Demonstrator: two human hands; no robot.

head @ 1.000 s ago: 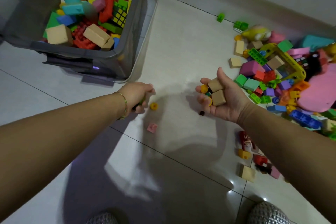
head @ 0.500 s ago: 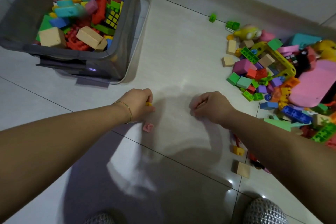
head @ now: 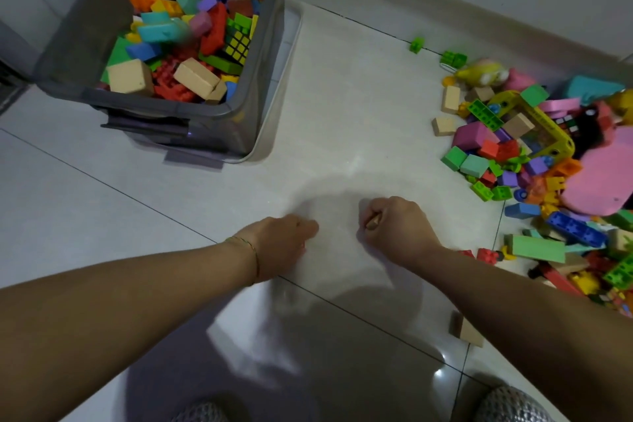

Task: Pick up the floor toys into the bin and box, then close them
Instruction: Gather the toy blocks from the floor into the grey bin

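Both hands are lowered to the tiled floor (head: 342,96), between the grey bin (head: 270,44) and the toy pile (head: 513,154).
The right hand (head: 394,228) is clenched around a tan wooden block (head: 371,223), only an edge of which is seen between the curled fingers. The left hand (head: 281,243) is curled, knuckles up, against the floor; whether anything is held beneath it cannot be told. The bin is heaped with blocks.

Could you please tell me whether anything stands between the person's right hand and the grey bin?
Nothing visible does. The tile between the right hand, which grips a wooden block, and the grey bin is bare, and the bin's top is open. The left hand rests beside that path.
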